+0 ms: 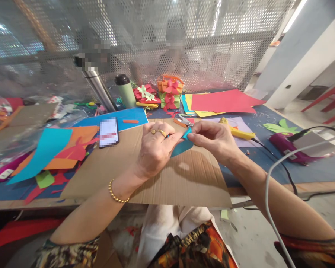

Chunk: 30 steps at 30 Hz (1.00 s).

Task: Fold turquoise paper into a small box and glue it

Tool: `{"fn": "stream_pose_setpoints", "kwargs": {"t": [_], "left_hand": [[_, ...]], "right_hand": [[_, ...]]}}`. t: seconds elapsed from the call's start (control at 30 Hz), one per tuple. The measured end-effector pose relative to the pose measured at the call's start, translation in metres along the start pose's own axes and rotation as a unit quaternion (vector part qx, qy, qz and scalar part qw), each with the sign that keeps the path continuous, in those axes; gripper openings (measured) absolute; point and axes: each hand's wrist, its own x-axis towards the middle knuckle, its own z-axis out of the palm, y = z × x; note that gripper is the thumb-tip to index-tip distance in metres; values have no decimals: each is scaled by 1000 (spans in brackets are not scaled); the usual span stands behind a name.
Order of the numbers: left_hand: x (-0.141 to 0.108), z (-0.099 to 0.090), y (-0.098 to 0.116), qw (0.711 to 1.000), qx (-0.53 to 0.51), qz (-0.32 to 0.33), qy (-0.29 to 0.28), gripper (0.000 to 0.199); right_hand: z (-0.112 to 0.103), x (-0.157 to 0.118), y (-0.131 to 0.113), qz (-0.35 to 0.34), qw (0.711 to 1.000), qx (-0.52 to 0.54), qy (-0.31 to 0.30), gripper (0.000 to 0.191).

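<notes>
Watching from afar, I see the left hand [156, 150] and right hand [216, 140] both pinching a piece of blue paper [181, 148] over the cardboard sheet [201, 180]. Scissors [185, 121] lie just beyond it.

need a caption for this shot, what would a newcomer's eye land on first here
Probably the centre, where the left hand and right hand hold a small piece of blue paper over the brown cardboard. After that, likely the large red sheet at the back right of the table, and the paper decorations with bows at the back, right of the light green bottle.
</notes>
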Motion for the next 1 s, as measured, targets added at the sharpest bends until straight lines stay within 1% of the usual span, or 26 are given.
{"fn": "stream_pose_setpoints", "kwargs": {"t": [0.07,0.17,0.23,0.3,0.4,0.47,0.6,0.67,0.73,0.9,1.0], "left_hand": [[0,0,0,1000,-5,-3,-4,18],[0,-1,0,1000,-8,-5,-2,19],[-1,-1,0,1000,-3,-7,-8,21],[-1,-2,-1,1000,2,-10,-18,23],[0,-2,-1,1000,2,-13,-20,26],[0,-2,-1,1000,-2,-14,-16,27],[1,-2,-2,1000,-13,-20,-13,22],[0,-2,-2,999,-19,-22,-12,20],[0,-2,-3,999,-25,-23,-14,20],[1,-5,-3,998,-21,-29,-42,26],[2,-6,-3,998,-18,-28,-44,26]], "right_hand": [[0,1,0,2,1000,10,-9,39],[1,1,3,-19,999,26,4,46],[1,1,7,-52,998,15,20,47],[0,0,9,-105,993,-33,33,41],[-1,-4,7,-207,967,-143,42,22],[-2,-6,4,-264,943,-198,33,15],[-3,-7,3,-343,905,-249,19,3],[-4,-6,4,-374,886,-271,23,3],[-4,-5,7,-389,874,-289,25,5],[-5,-4,9,-378,865,-329,34,4],[-4,-4,9,-398,851,-340,46,2]]}}
